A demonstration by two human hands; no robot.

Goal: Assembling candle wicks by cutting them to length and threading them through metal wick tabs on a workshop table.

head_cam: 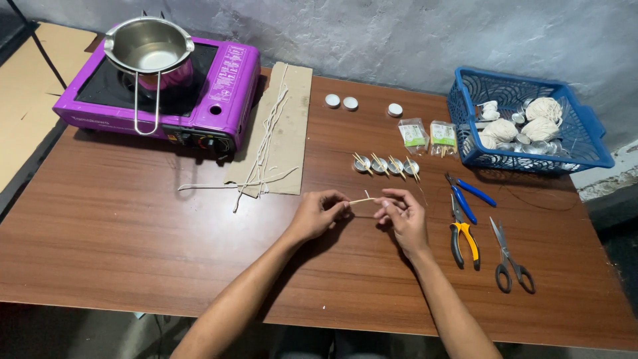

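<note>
Head view looks down on a brown wooden table (119,233). At its far left corner sits a purple portable gas stove (219,86) with a steel pouring pot (149,50) on the burner, the pot's wire handle pointing toward the near edge. Just right of the stove lies a strip of cardboard (292,113) carrying several waxed wick strings (266,143), some trailing off onto the wood. Near the table's middle, the left hand (318,214) and right hand (401,216) pinch the two ends of a thin pale stick (362,200) between thumb and fingertips, the other fingers loosely curled; the stick spans the gap between the hands, just above the wood. Beyond them stands a row of four small metal cups (387,165) with sticks laid across, then three white tealights (350,103) near the far edge and two small plastic packets (428,136). Toward the right edge lie blue-handled pliers (467,194), yellow-handled pliers (464,236) and scissors (510,259). A blue basket (585,126) of string balls fills the far right corner.
</note>
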